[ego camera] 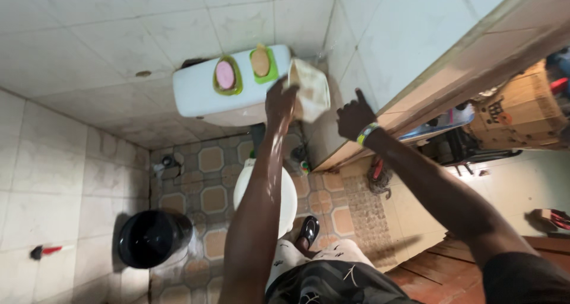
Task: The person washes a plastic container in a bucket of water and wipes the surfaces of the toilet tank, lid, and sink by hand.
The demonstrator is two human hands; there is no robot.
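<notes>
Tiles cover the walls and patterned floor, where a black bucket [152,237] stands at the left beside the white toilet bowl [289,198]. On the cistern lid [199,90] two green soap dishes [228,76] sit left of its right end, where the left hand [281,102] grips a pale cloth [310,90]. Right hand [354,117] presses open, finger up, against the tiled wall by the doorway.

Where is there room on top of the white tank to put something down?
The tank top is bare on its left end, beside the pink soap in its green dish. The right end is crowded: the orange soap dish, then the left hand holding a cloth. The right hand rests on the wall tiles.
</notes>
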